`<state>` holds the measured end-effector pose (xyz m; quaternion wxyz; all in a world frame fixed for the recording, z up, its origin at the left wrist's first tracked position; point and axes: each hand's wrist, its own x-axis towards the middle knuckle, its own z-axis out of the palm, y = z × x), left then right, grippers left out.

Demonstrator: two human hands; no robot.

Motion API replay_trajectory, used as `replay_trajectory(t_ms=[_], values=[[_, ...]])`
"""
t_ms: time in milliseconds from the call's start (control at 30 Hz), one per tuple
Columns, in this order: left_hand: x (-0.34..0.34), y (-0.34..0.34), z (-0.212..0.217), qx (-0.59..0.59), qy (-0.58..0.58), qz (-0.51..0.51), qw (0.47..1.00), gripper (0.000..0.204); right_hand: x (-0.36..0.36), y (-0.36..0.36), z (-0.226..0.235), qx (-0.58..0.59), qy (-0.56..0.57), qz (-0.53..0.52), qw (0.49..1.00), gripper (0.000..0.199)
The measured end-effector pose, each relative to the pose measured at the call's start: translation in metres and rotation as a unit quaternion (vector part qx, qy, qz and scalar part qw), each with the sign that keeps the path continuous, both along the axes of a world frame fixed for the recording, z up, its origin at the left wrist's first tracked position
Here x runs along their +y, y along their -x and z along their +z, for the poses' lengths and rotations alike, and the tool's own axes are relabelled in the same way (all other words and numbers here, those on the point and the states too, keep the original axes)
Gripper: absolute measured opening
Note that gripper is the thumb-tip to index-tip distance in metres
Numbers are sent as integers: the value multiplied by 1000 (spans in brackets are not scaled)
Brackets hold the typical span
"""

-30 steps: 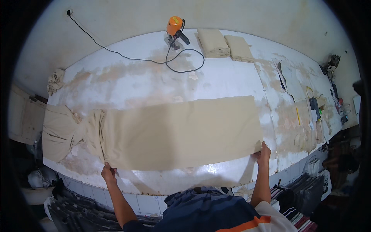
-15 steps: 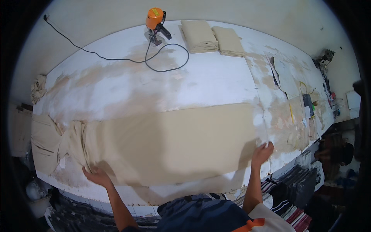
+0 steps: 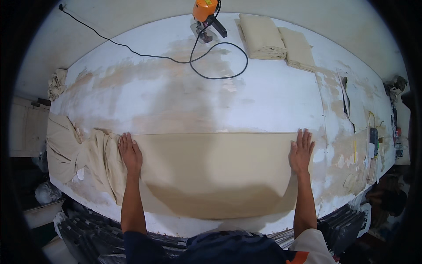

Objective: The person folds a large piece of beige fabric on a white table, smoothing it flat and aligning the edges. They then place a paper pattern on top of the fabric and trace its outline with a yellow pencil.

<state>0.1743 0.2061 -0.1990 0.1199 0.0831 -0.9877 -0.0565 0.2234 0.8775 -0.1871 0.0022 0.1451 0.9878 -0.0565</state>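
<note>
one cloth (image 3: 215, 171) under two hands

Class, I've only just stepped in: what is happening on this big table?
A person leans over a worn white table with both palms pressed flat on a wide sheet of beige fabric. The left hand rests at the sheet's left end, beside bunched cloth; the right hand rests at its right end. At the far edge stand an orange electric cutter and folded fabric stacks.

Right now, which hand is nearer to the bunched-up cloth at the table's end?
Left. The left hand lies flat right beside the bunched cloth; the right hand rests at the spread cloth's opposite end.
</note>
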Motion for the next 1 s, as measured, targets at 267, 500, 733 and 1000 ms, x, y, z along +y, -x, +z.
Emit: replay_trajectory(t_ms=[267,500,733,1000], values=[[117,22,40,-1,-136,-266,954,40,68,14,2,216,44,20,975,33],[198,32,42,-10,-153,-320,935,21,92,24,17,197,154,18,968,15],[204,28,76,-84,-272,-268,920,10,91,12,53,200,279,49,938,11],[201,49,90,-223,-386,-172,879,13,87,24,45,177,419,-71,888,16]])
